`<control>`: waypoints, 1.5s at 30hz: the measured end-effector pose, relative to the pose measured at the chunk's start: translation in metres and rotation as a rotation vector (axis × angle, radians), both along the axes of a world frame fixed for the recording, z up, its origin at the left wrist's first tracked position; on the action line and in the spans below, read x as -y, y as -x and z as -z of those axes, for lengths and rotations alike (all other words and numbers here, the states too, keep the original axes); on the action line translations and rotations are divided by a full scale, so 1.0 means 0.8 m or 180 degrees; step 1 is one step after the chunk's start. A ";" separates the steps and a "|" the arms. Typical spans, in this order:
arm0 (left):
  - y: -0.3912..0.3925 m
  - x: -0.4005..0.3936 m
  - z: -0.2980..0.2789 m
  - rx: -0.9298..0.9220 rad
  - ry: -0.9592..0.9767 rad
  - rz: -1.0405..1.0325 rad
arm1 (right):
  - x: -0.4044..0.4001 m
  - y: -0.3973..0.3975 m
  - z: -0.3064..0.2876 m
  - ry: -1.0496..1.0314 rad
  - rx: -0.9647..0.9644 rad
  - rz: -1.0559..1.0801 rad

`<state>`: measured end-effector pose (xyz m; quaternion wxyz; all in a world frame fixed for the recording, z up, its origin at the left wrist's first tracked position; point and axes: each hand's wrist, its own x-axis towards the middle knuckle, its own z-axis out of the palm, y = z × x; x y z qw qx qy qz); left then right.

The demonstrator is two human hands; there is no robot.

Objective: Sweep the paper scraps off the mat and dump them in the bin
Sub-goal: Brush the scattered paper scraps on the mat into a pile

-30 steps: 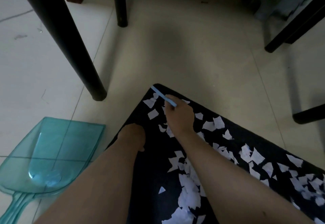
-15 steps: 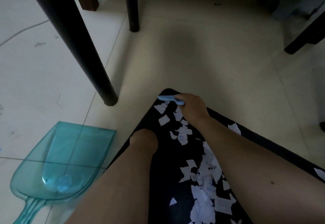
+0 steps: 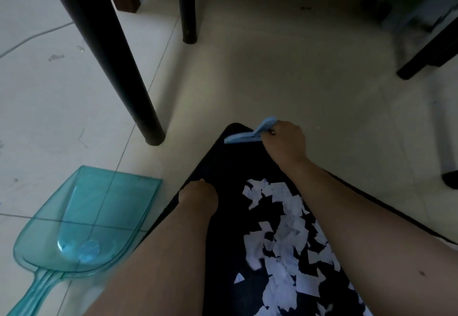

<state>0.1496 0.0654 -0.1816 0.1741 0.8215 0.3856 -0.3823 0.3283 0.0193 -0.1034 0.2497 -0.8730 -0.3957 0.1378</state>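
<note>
Right now the torn white paper scraps (image 3: 280, 238) lie heaped along the middle of the black rectangular mat (image 3: 228, 167) on the tiled floor (image 3: 297, 80). My right hand (image 3: 285, 142) grips a small light-blue plastic brush (image 3: 250, 135) at the mat's far corner. My left hand (image 3: 198, 196) presses on the mat's left edge, fingers hidden, so I cannot tell its grip. Left of the mat lies a translucent teal plastic dustpan (image 3: 94, 219).

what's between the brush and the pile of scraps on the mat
Bare black mat: the head view shows no paper between the brush in the right hand and the scraps.
</note>
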 end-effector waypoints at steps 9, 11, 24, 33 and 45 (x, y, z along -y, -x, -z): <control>-0.005 0.003 0.000 -0.0084 0.0108 0.0082 | 0.041 -0.004 0.045 0.0781 -0.0443 -0.1100; -0.004 0.009 -0.004 -0.0095 0.0034 0.0135 | 0.056 -0.003 0.040 0.0864 -0.0239 -0.1277; -0.003 0.047 -0.024 0.0181 -0.0275 -0.0078 | 0.093 -0.025 0.003 0.0600 -0.0064 0.0099; -0.050 0.054 -0.028 0.0154 -0.0165 0.0334 | 0.071 -0.055 0.015 -0.0219 -0.0334 0.0305; -0.052 0.059 -0.035 0.0005 -0.0179 0.0342 | 0.107 -0.047 0.027 0.1070 0.0013 -0.0820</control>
